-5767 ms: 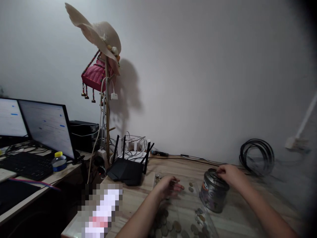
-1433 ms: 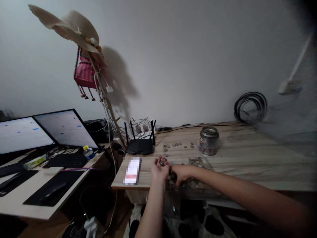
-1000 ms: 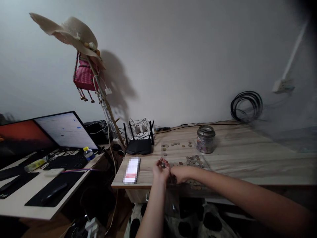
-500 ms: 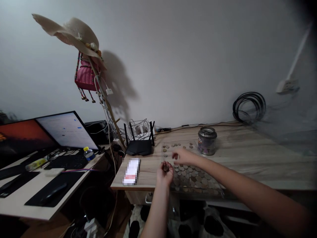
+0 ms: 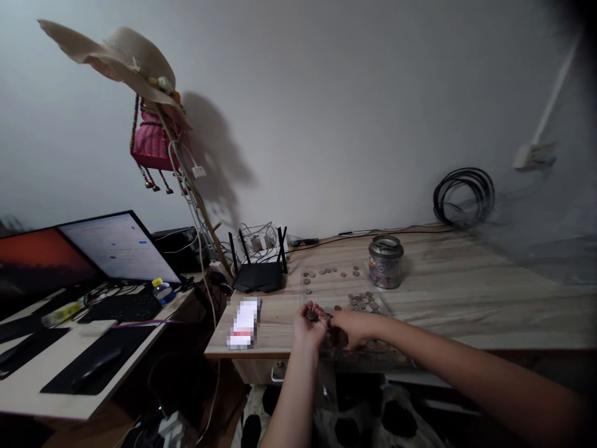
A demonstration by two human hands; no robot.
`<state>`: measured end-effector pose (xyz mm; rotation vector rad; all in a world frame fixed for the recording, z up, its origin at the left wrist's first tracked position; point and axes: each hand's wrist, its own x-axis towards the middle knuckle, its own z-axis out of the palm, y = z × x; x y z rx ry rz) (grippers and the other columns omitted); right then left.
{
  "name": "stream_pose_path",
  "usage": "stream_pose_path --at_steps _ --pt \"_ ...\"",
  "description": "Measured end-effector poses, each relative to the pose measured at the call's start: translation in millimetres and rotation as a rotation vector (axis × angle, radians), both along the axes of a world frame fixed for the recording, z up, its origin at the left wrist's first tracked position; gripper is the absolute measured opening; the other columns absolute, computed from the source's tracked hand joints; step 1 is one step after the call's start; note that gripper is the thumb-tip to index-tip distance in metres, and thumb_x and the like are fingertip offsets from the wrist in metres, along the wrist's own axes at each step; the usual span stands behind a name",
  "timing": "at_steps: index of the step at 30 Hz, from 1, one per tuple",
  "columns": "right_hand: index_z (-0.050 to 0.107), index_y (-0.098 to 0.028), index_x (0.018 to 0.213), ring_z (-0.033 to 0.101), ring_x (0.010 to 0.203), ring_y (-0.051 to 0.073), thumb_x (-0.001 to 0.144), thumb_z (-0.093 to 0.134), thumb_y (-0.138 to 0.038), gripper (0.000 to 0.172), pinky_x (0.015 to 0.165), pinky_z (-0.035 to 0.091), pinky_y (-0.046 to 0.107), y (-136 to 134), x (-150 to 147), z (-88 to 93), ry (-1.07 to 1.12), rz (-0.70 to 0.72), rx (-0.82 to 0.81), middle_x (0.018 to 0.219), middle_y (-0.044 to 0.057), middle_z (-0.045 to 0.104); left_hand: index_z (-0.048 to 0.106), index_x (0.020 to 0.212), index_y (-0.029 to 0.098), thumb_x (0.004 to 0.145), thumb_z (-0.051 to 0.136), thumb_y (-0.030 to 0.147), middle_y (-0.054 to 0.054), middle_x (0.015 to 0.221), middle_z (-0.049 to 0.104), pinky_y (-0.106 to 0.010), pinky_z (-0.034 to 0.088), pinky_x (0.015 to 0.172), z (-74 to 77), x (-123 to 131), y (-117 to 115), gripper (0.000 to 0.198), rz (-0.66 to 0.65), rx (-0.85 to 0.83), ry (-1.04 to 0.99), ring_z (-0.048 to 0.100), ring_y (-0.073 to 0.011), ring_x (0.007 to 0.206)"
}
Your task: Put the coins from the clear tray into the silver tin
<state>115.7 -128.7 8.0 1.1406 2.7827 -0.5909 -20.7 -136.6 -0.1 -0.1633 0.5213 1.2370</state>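
Left hand (image 5: 310,328) is resting palm up over the front of the worktop (image 5: 461,305), fingers curling in and cupping a dark coin (image 5: 312,316). Right hand (image 5: 349,328) is reaching down just beside it, back of the hand up; fingertips are partly hiding, so cannot tell whether they are pinching anything or whether the two hands are touching.

Loose coins (image 5: 361,303) are lying in a cluster beyond the right wrist, others showing below the forearm. A sparse row of coins (image 5: 328,270) is running farther back, toward the wall. A patterned tin (image 5: 386,266) is standing upright just right of that row, apart from both hands. Black router (image 5: 258,277) is sitting behind, to the left, antennas pointing up.
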Motion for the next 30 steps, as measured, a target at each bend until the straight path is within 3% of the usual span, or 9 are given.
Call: stream_pose_path --at_steps 3,8,12,16,20,23,26,28,30 --pt "0.064 -0.015 0.077 0.049 0.055 0.012 0.052 0.054 -0.010 0.027 0.052 0.036 0.022 -5.5 -7.1 4.8 -0.086 -0.003 -0.073 0.065 0.000 0.060 0.049 0.060 0.013 0.078 0.038 0.011 -0.002 0.056 0.048 -0.016 0.044 0.047 -0.6 -1.3 4.0 0.021 0.014 0.007 0.073 0.050 -0.0069 0.052" --pt "0.064 -0.017 0.066 0.045 0.046 0.008 0.049 0.057 -0.010 0.020 0.044 0.033 0.019 -5.4 -0.1 6.3 -0.036 -0.033 -0.187 0.053 -0.005 0.056 0.049 0.060 0.012 0.075 0.037 0.007 -0.002 0.056 0.050 -0.019 0.047 0.053 3.8 -2.1 18.5 0.020 0.007 0.026 0.175 0.052 -0.0078 0.054" --pt "0.061 -0.015 0.064 0.044 0.042 0.008 0.046 0.061 -0.015 0.018 0.042 0.033 0.019 23.4 20.8 20.8 0.287 -0.231 -0.300 0.048 -0.005 0.053 0.052 0.068 0.010 0.073 0.041 0.011 -0.008 0.062 0.056 -0.027 0.050 0.061 10.1 1.1 42.0 0.013 -0.231 0.139 0.298 0.059 -0.0152 0.067" --pt "0.057 -0.013 0.073 0.050 0.050 0.008 0.055 0.059 -0.024 0.022 0.048 0.039 0.020 68.3 33.8 49.4 0.674 -0.358 -0.222 0.054 -0.003 0.056 0.054 0.078 0.006 0.076 0.041 0.016 -0.014 0.068 0.059 -0.028 0.049 0.057 14.0 6.8 74.1 0.017 -0.581 0.245 0.439 0.060 -0.0206 0.074" --pt "0.052 -0.014 0.071 0.050 0.046 0.009 0.057 0.058 -0.024 0.018 0.045 0.040 0.020 101.2 23.2 55.4 0.753 -0.416 -0.169 0.052 -0.003 0.056 0.055 0.080 0.006 0.079 0.040 0.029 -0.014 0.065 0.058 -0.020 0.044 0.046 18.1 14.6 104.9 0.028 -0.772 0.317 0.487 0.059 -0.0156 0.059" --pt "0.051 -0.014 0.067 0.052 0.044 0.011 0.058 0.057 -0.024 0.014 0.043 0.040 0.022 115.4 8.4 44.2 0.790 -0.465 -0.107 0.051 -0.001 0.058 0.054 0.072 0.007 0.079 0.040 0.030 -0.010 0.057 0.054 -0.013 0.034 0.037 20.3 17.4 124.6 0.028 -0.775 0.338 0.454 0.050 -0.0083 0.044" --pt "0.053 -0.015 0.069 0.058 0.061 0.014 0.062 0.055 -0.026 0.013 0.055 0.046 0.025 123.2 6.2 41.4 0.880 -0.499 0.012 0.067 0.004 0.063 0.051 0.065 0.009 0.078 0.041 0.024 -0.006 0.054 0.051 -0.010 0.024 0.032 18.8 16.8 139.9 0.022 -0.728 0.327 0.384 0.043 -0.0040 0.038" --pt "0.056 -0.016 0.071 0.058 0.072 0.015 0.065 0.054 -0.028 0.014 0.065 0.046 0.027 124.8 20.7 49.5 0.949 -0.535 0.187 0.076 0.005 0.064 0.050 0.063 0.009 0.075 0.042 0.019 -0.005 0.052 0.049 -0.009 0.019 0.031 16.0 16.5 146.8 0.018 -0.711 0.327 0.317 0.038 -0.0027 0.036" --pt "0.059 -0.017 0.073 0.057 0.076 0.016 0.068 0.052 -0.032 0.017 0.070 0.044 0.028 124.5 49.5 61.4 0.966 -0.624 0.469 0.079 0.005 0.064 0.050 0.064 0.008 0.073 0.042 0.016 -0.005 0.052 0.048 -0.009 0.017 0.031 12.7 17.6 150.8 0.014 -0.689 0.328 0.268 0.037 -0.0026 0.036"
